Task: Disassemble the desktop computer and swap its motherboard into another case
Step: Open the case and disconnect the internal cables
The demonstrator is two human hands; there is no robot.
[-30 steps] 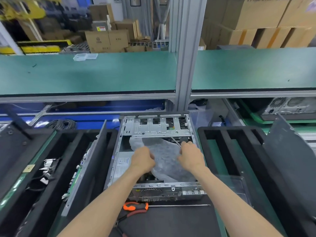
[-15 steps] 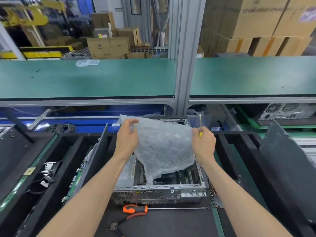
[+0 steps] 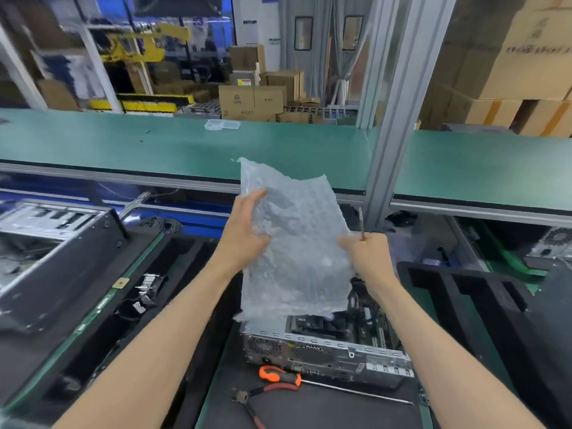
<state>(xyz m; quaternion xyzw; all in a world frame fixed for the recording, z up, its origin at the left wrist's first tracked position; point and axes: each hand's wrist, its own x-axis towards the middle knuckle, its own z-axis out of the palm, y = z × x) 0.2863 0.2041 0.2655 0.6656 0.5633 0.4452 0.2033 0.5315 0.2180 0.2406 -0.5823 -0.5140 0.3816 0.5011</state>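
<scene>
Green shelf: runs the full width at the far side, and a small clear plastic tray sits on it, far centre.
Cardboard boxes: stacked high at far right behind the shelf, with more piled far centre.
Black panel: tilted at near left, lying over a dark foam tray.
Foam tray on the right: black, ribbed, just right of the case.
Computer case: open, on the dark mat near centre, its perforated rear face toward the viewer; board and cabling show inside, partly hidden by the sheet.
Bubble-wrap sheet: held up in the air above the case, upright, top corner reaching in front of the green shelf, lower edge hanging just over the case opening.
Left hand: grips the sheet's left edge, thumb curled over the front of the wrap.
Right hand: pinches the sheet's right edge and also holds a thin tool, whose shaft pokes straight up out of the fist.
Orange-handled screwdriver: lies flat on the mat just in front of the case, long shaft pointing right.
Red-handled pliers: on the mat, touching the screwdriver handle, nearest the viewer.
</scene>
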